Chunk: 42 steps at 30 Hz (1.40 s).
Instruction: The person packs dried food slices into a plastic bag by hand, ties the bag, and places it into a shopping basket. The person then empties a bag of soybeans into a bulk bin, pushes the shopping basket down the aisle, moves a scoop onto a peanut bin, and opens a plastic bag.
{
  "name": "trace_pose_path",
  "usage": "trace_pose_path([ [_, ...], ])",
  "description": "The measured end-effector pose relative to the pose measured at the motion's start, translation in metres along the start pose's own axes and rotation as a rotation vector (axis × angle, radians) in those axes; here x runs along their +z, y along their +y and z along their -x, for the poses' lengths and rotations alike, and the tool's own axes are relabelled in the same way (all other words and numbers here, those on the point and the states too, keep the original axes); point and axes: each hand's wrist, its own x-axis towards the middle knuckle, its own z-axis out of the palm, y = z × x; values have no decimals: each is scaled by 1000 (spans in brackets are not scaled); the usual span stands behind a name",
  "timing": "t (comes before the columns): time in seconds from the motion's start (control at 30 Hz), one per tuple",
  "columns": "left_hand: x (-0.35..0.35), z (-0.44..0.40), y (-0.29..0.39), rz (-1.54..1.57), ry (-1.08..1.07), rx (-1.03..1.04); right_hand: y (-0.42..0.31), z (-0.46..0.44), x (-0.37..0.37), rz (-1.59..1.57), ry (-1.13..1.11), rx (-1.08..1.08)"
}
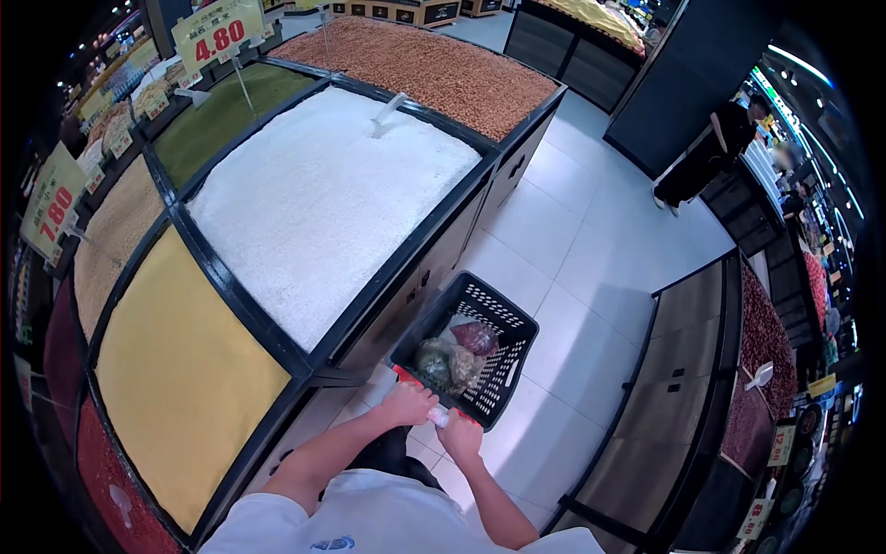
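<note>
A black plastic basket (509, 379) stands low in front of me, with a handle bar along its near side. My left hand (409, 403) is wrapped round the left part of that handle. Beside it, my right hand (460, 434) grips the right part. A short whitish piece of the bar shows between the two hands, and red parts show at its ends. Inside the basket lie several clear bags: one with dark green contents (433, 364), one with pale contents (466, 367) and one with dark red contents (474, 338).
Left of the basket is a large bin of white grain (323, 194), beside yellow grain (185, 360). Reddish nuts (434, 69) fill the bin behind. Wooden cabinets (664, 397) line the right side of the tiled aisle (572, 305). A person in black (715, 152) stands farther off.
</note>
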Motion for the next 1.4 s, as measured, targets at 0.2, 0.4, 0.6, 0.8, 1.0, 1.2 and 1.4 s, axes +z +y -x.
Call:
trace_pose_path([
  [0.2,-27,-115,-34,33,-173,16,47,-98,-28,33,-17,111],
  [0.4,-125,-217,-51,697,194,195,114,-186,-43,-15,83,11],
  [0.6,-376,-238,-51,1616,414,691,181,-259,-62,110,98,-5],
  [0.8,-452,-270,-44,1751,542,1296,228,-327,-90,142,161,-11],
  [1.0,-413,-335,-92,1065,764,799,258,-379,-140,139,330,-159],
  [1.2,-298,-408,-305,1173,433,-348,299,-457,-163,171,48,18],
  [1.4,-259,-385,-481,2157,1409,-868,325,-512,-196,163,5,-13],
])
